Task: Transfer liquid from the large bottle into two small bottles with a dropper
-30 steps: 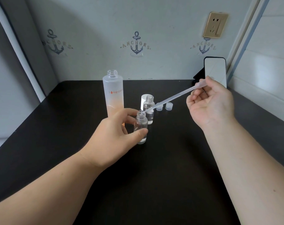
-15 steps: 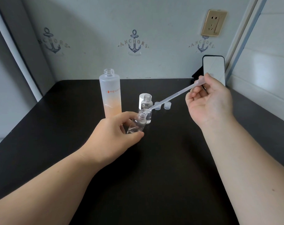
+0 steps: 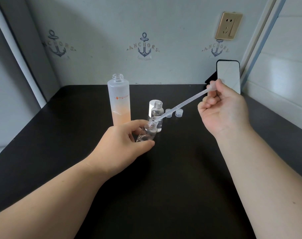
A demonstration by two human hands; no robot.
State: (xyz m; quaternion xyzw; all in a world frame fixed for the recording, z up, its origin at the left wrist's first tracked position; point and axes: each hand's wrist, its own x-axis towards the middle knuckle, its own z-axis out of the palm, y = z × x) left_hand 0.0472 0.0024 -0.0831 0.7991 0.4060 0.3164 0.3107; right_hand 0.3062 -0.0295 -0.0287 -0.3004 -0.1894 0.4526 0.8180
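**Q:** why's the near small bottle [image 3: 147, 132] tilted?

**A:** the left hand [image 3: 122, 145] pinches it between thumb and fingers and leans its neck toward the dropper [image 3: 181, 105], so the slanted tip goes straight into the mouth, I reckon. The right hand [image 3: 222, 109] is curled round the bulb end. The large bottle [image 3: 120, 100] stands uncapped just behind, the second small bottle [image 3: 157, 116] beside it.

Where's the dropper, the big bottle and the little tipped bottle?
dropper [image 3: 184, 102], head view, middle of its thin tube.
big bottle [image 3: 120, 107], head view, frosted front below the lettering.
little tipped bottle [image 3: 147, 132], head view, clear body between the holding fingers.
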